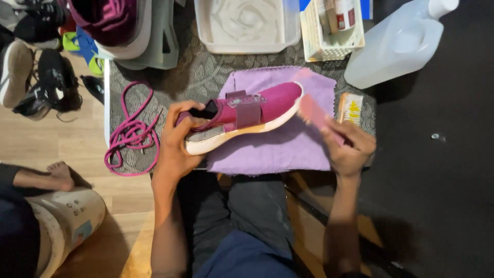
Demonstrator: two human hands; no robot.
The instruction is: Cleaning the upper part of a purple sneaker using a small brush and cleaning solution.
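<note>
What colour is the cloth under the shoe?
Light purple cloth, seen best in the head view, spread beneath the magenta shoe.

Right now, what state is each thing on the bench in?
Magenta shoe: unlaced, tipped on its side on the purple cloth, strap closed.
Left hand: gripping the shoe's heel.
Right hand: holding a pink brush at the shoe's toe.
Pink lace: out of the shoe, lying loose on the mat.
White tub: open, foamy water inside.
Plastic jug: lying tilted, cap on.
</note>
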